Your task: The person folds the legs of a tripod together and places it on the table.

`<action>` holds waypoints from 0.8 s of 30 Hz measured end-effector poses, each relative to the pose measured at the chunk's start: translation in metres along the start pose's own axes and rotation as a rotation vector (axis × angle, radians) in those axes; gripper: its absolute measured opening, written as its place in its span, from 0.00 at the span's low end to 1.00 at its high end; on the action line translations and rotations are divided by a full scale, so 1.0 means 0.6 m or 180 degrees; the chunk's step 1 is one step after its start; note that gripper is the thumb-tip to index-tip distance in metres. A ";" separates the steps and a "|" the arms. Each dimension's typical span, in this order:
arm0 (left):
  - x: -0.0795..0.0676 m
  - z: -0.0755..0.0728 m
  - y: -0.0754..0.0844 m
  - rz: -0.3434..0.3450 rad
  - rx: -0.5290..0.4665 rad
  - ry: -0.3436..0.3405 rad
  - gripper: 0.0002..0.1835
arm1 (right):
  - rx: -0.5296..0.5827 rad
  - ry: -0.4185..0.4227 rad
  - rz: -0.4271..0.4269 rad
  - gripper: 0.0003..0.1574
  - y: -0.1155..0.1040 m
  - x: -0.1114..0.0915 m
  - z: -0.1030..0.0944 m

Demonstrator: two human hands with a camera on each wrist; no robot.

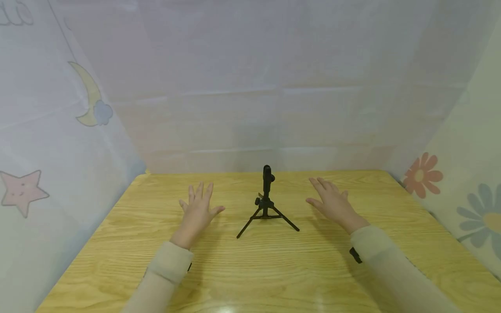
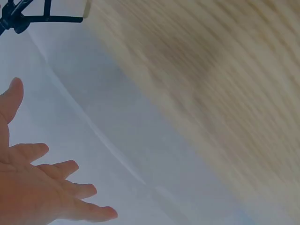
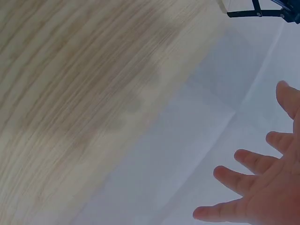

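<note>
A small black tripod (image 1: 266,203) stands upright on the wooden table, its legs spread and a clamp-like head at the top. To its left, my left hand (image 1: 197,214) is held over the table with fingers straight and spread, holding nothing. My right hand (image 1: 333,204) is on the tripod's other side, fingers extended and thumb apart, also holding nothing. Both hands are apart from the tripod. In the left wrist view the palm of the left hand (image 2: 35,187) shows, with part of the tripod (image 2: 18,18) at the top corner. The right wrist view shows the right hand (image 3: 267,183) likewise.
The wooden table (image 1: 254,274) reaches back to a pale cloth wall (image 1: 250,108). Cloth sides printed with a moon, a star (image 1: 24,191) and flowers (image 1: 420,175) flank it. Dark bands (image 1: 355,255) sit at the wrists, by the pale sleeves.
</note>
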State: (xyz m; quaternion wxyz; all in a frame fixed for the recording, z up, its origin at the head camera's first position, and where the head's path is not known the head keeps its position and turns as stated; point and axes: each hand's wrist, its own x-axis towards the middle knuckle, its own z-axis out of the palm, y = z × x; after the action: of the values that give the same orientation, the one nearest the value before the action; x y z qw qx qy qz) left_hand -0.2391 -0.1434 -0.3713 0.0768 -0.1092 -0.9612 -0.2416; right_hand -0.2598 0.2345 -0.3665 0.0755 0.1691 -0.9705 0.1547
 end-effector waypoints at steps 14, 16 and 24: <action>0.012 -0.026 0.057 0.0133 -0.0554 -0.0014 0.41 | 0.0355 -0.0407 -0.0174 0.36 -0.020 -0.003 -0.004; 0.014 -0.028 0.067 0.0181 -0.0577 -0.0005 0.41 | 0.0364 -0.0393 -0.0208 0.35 -0.026 -0.002 -0.003; 0.024 -0.025 0.101 0.0361 -0.0837 0.0046 0.40 | 0.0620 -0.0394 -0.0239 0.33 -0.045 0.003 0.013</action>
State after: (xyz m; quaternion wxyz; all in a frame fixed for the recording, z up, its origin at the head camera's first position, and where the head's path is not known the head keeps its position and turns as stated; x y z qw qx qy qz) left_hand -0.2362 -0.0958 -0.3285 0.0823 -0.1707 -0.9129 -0.3614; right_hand -0.2526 0.2073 -0.3659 0.0044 0.2211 -0.9466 0.2346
